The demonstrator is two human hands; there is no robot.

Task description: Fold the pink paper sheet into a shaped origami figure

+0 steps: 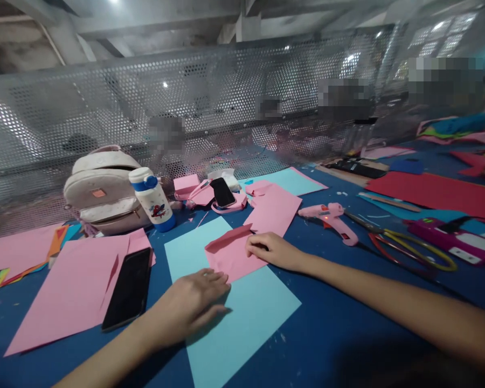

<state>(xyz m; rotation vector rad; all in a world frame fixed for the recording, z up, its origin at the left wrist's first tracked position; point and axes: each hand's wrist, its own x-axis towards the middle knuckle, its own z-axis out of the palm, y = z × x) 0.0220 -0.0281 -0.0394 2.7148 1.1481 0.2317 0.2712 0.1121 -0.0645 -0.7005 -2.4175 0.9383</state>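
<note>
A folded piece of pink paper (pixel 230 257) lies on a light-blue sheet (pixel 242 323) in front of me, its far edge raised in a fold. My left hand (pixel 200 302) rests palm down over the blue sheet, fingers stretched out, fingertips at the pink paper's near left corner. At the pink paper's right side, my right hand (pixel 272 250) has its fingers curled and pressed together on the edge. Its fingertips are partly hidden. Beyond it lies another pink sheet (pixel 275 207), and a pink glue gun (pixel 331 220) lies to the right.
Scissors (pixel 412 248) and a purple power strip (pixel 456 242) lie right. Left are a black phone (pixel 129 288), pink sheets (pixel 73 285), a bottle (pixel 152 199) and a backpack (pixel 101 188). A second phone (pixel 223 192) lies farther back, before a perforated metal screen (pixel 226 91).
</note>
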